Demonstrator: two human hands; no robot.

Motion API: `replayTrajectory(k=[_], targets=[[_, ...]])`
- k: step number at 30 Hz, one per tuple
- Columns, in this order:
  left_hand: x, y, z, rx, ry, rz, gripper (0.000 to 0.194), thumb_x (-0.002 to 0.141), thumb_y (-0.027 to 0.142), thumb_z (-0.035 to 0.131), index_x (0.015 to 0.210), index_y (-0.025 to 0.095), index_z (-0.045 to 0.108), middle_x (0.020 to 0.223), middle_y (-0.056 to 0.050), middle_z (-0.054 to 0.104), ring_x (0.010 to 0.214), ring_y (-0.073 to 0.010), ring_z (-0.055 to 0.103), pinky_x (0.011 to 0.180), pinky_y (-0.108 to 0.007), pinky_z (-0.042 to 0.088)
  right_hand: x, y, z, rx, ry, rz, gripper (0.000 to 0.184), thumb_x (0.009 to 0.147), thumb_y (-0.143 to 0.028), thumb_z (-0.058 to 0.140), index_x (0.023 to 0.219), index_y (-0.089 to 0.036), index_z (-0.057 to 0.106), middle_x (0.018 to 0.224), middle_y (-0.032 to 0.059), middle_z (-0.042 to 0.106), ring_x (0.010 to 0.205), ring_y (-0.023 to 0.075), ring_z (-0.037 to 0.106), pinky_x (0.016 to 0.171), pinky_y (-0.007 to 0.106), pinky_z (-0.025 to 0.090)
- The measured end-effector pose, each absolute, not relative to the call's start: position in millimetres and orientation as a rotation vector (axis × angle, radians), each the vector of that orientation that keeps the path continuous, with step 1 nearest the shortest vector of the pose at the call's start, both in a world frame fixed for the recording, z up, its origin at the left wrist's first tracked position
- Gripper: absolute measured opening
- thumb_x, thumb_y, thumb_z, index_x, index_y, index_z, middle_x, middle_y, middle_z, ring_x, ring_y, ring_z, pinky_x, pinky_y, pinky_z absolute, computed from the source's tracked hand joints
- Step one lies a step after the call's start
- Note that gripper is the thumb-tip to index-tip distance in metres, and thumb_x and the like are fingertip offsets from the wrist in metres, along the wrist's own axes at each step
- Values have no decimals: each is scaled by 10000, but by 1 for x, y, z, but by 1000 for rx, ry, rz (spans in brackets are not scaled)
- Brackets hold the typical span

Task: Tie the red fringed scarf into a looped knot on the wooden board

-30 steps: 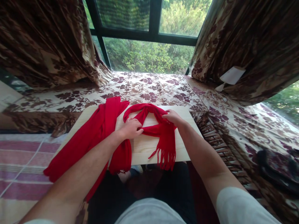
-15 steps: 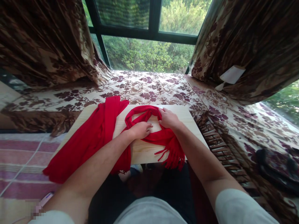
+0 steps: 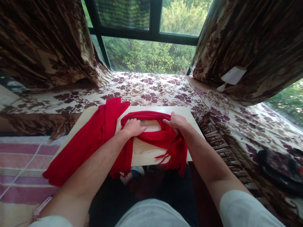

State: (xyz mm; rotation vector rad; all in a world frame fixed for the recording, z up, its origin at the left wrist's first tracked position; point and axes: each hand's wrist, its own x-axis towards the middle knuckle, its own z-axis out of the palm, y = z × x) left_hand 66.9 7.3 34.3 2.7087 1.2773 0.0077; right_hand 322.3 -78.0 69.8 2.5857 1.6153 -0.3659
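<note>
A red fringed scarf [image 3: 155,138] lies in a stretched loop on a pale wooden table [image 3: 142,154], and its tassels hang over the front edge at right. My left hand [image 3: 133,127] is closed on the left end of the loop, thumb pointing right. At the loop's right end my right hand [image 3: 178,121] grips the cloth, fingers curled over it. Bare wood shows through the loop between the hands. Left of it lies a long folded red cloth [image 3: 94,132]; whether it is joined to the looped scarf I cannot tell.
Behind the table runs a ledge with a floral cover [image 3: 151,88] below a window. A small white lamp [image 3: 234,75] stands at the right by the curtain [image 3: 248,37]. A striped pink cover [image 3: 21,164] lies at left, and a dark bag-like object [image 3: 276,170] at right.
My hands have moved apart, the left one leftward and the right one slightly rightward. The scarf's loop has become wider and flatter. The folded red cloth at left has stayed put.
</note>
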Motion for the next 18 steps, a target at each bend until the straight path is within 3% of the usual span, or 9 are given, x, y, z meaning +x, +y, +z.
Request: replayTrajectory(k=[3, 5, 8, 12, 15, 18], targets=[[69, 5, 31, 2726, 1326, 120, 380, 756, 451, 640, 987, 154, 688, 1115, -169, 666, 1094, -340, 613, 961, -446, 475, 320, -81, 71, 2568, 1501, -325, 708, 875, -706, 484, 1229, -107, 613, 1178, 238, 673, 1116, 347, 644, 922, 424, 468], [70, 4, 30, 2762, 1197, 167, 371, 715, 367, 671, 1019, 154, 681, 1111, -154, 667, 1095, -333, 611, 966, -442, 484, 310, -83, 69, 2551, 1632, -192, 573, 880, -591, 566, 1197, -118, 638, 1177, 225, 672, 1114, 340, 638, 949, 434, 450], [76, 2, 28, 2784, 861, 231, 361, 706, 239, 649, 1055, 156, 682, 1142, -128, 671, 1126, -294, 609, 1029, -392, 467, 285, -81, 61, 2420, 2172, -118, 350, 917, -368, 568, 1176, -151, 656, 1191, 162, 673, 1092, 259, 636, 945, 338, 448], [84, -2, 26, 2689, 667, 200, 434, 713, 174, 615, 1143, 152, 667, 1235, -130, 654, 1170, -260, 606, 1051, -340, 464, 253, -65, 44, 2074, 2619, -417, 250, 910, -224, 536, 1099, -181, 693, 1108, 72, 708, 1037, 198, 646, 902, 257, 456], [79, -5, 31, 2667, 781, -15, 601, 701, 261, 663, 1292, 172, 604, 1362, -166, 581, 1269, -328, 545, 1055, -451, 465, 250, -51, 34, 2129, 2479, -447, 303, 874, -209, 579, 1153, -131, 666, 1169, 138, 687, 1093, 255, 635, 927, 301, 465], [65, -6, 36, 2664, 847, -337, 973, 620, 340, 735, 1521, 228, 383, 1582, -210, 337, 1448, -435, 318, 1072, -624, 388, 264, -39, 29, 2308, 2266, -368, 450, 849, -225, 624, 1277, -89, 593, 1268, 213, 628, 1176, 314, 600, 979, 357, 460]])
